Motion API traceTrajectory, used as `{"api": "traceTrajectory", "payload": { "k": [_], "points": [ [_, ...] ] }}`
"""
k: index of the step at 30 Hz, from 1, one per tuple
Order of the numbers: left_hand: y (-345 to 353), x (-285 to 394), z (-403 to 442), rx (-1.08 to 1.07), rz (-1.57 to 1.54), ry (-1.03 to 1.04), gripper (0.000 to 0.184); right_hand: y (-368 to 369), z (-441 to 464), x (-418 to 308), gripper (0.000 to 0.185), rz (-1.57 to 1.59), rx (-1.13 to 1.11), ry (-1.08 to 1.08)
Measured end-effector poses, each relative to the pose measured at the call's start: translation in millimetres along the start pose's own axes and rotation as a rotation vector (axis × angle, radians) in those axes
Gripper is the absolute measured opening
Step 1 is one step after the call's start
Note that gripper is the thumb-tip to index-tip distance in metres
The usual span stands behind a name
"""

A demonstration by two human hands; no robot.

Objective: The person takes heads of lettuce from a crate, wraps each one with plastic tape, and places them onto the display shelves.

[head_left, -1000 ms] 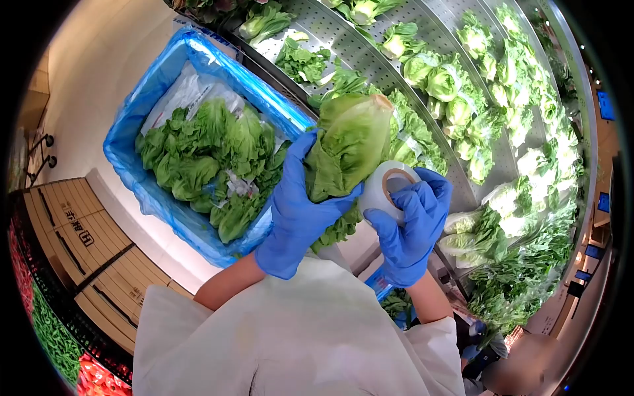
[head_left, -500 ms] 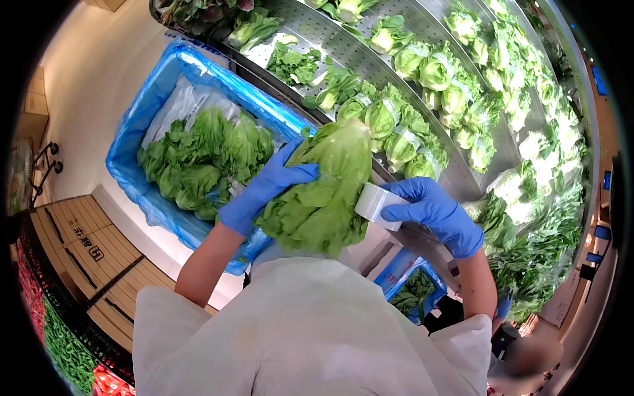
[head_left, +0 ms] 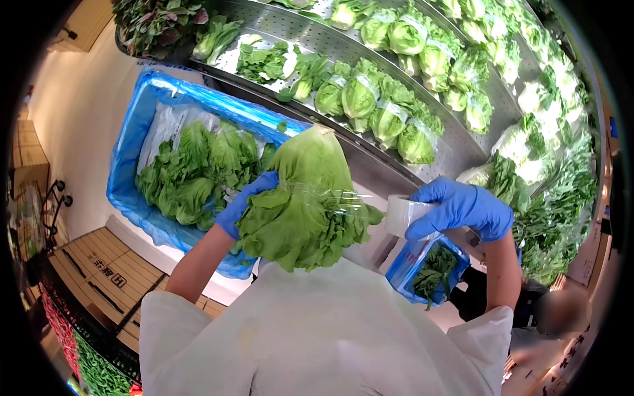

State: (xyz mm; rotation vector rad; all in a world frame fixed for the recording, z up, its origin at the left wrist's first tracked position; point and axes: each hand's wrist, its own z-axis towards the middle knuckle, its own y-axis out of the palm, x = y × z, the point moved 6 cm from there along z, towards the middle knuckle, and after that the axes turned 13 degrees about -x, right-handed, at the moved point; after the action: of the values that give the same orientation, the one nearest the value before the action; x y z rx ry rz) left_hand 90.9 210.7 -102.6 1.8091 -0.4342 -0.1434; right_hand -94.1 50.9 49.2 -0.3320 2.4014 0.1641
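Observation:
A leafy head of lettuce [head_left: 307,198] is held up in front of my chest, its pale stem end pointing away from me. My left hand [head_left: 247,201], in a blue glove, grips its left side; some fingertips are hidden behind the leaves. In my gloved right hand [head_left: 462,210] is a roll of clear tape [head_left: 404,216], pinched between thumb and fingers to the right of the lettuce. A shiny strip of tape lies across the middle of the lettuce and stretches toward the roll.
Left stands a crate lined with blue plastic [head_left: 125,165], holding loose lettuce [head_left: 191,175]. Metal shelves [head_left: 264,25] with taped lettuce heads [head_left: 360,96] rise ahead. A smaller blue crate [head_left: 399,267] with greens stands lower right, near another person [head_left: 531,307]. Cardboard boxes [head_left: 109,270] lie at left.
My right hand has moved right with the roll, away from the lettuce, and a tape strip now shows across the leaves. The lettuce has turned and shifted slightly left; the view has shifted too.

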Motion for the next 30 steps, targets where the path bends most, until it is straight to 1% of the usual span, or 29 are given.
{"api": "traceTrajectory", "payload": {
  "k": [1, 2, 3, 4, 5, 7, 8, 10, 11, 12, 13, 14, 15, 16, 18, 19, 20, 21, 22, 23, 24, 25, 26, 27, 28, 29, 30],
  "points": [
    [3, -3, 2, -0.025, -0.089, -0.003, 0.052, -3, -1, -5, 0.034, -0.04, 0.08, 0.096],
    [5, -5, 5, -0.026, -0.082, -0.012, 0.052, -8, -2, -5, 0.037, -0.081, 0.159, 0.193],
    [8, -6, 8, -0.058, -0.023, 0.005, 0.052, -8, 3, -3, 0.044, -0.038, 0.087, 0.146],
    [12, -5, 12, -0.091, 0.034, 0.025, 0.053, -8, 6, 5, 0.044, -0.037, 0.096, 0.143],
    [18, -4, 18, -0.095, 0.04, 0.023, 0.053, -6, 13, 14, 0.044, -0.095, 0.058, 0.102],
    [42, -13, 30, -0.254, 0.184, -0.123, 0.06, -5, 27, 31, 0.044, -0.156, 0.02, 0.059],
    [45, -16, 37, -0.253, 0.187, -0.124, 0.06, -1, 34, 37, 0.044, -0.15, -0.028, 0.008],
    [44, -32, 48, -0.21, 0.253, -0.265, 0.069, 7, 51, 57, 0.046, -0.131, -0.129, -0.098],
    [65, -39, 51, -0.286, 0.127, -0.261, 0.07, 8, 65, 77, 0.05, -0.18, -0.215, -0.181],
    [58, -48, 57, -0.28, 0.13, -0.269, 0.07, 3, 68, 84, 0.05, -0.174, -0.212, -0.189],
    [41, -58, 65, -0.317, 0.386, -0.307, 0.07, -2, 68, 81, 0.047, -0.06, -0.222, -0.325],
    [45, -64, 70, -0.354, 0.642, -0.343, 0.07, -4, 65, 78, 0.045, 0.053, -0.232, -0.461],
    [46, -73, 67, -0.28, 0.546, -0.414, 0.069, -2, 72, 85, 0.044, 0.175, -0.214, -0.326],
    [52, -78, 71, -0.274, 0.547, -0.42, 0.069, -1, 78, 93, 0.042, 0.304, -0.182, -0.194],
    [63, -87, 77, -0.343, 0.467, -0.457, 0.069, -2, 83, 81, 0.039, 0.384, -0.193, -0.379],
    [62, -87, 78, -0.335, 0.472, -0.458, 0.069, -3, 84, 80, 0.038, 0.54, -0.189, -0.316],
    [59, -88, 77, -0.306, 0.433, -0.481, 0.076, -4, 87, 85, 0.038, 0.541, -0.191, -0.325],
    [58, -90, 76, -0.278, 0.394, -0.504, 0.083, -5, 90, 87, 0.037, 0.453, -0.195, -0.406],
    [60, -90, 75, -0.273, 0.402, -0.505, 0.083, -6, 90, 86, 0.036, 0.361, -0.196, -0.485],
    [66, -87, 73, -0.247, 0.501, -0.487, 0.082, -6, 87, 82, 0.036, 0.358, -0.194, -0.495],
    [74, -84, 71, -0.221, 0.599, -0.469, 0.081, -7, 84, 79, 0.036, 0.335, -0.152, -0.445],
    [84, -82, 67, -0.217, 0.608, -0.468, 0.081, -9, 82, 78, 0.036, 0.31, -0.109, -0.396],
    [94, -77, 63, -0.211, 0.737, -0.457, 0.08, -9, 80, 77, 0.036, 0.303, -0.106, -0.406],
    [99, -74, 60, -0.204, 0.865, -0.445, 0.078, -13, 77, 75, 0.039, 0.478, -0.078, -0.493],
    [100, -75, 58, -0.201, 0.873, -0.441, 0.078, -17, 73, 73, 0.043, 0.653, -0.053, -0.578],
    [99, -77, 55, -0.189, 0.872, -0.425, 0.068, -15, 61, 51, 0.045, 0.644, -0.061, -0.602],
    [98, -78, 53, -0.176, 0.87, -0.409, 0.059, -15, 60, 49, 0.045, 0.639, -0.064, -0.608]
  ]
}}
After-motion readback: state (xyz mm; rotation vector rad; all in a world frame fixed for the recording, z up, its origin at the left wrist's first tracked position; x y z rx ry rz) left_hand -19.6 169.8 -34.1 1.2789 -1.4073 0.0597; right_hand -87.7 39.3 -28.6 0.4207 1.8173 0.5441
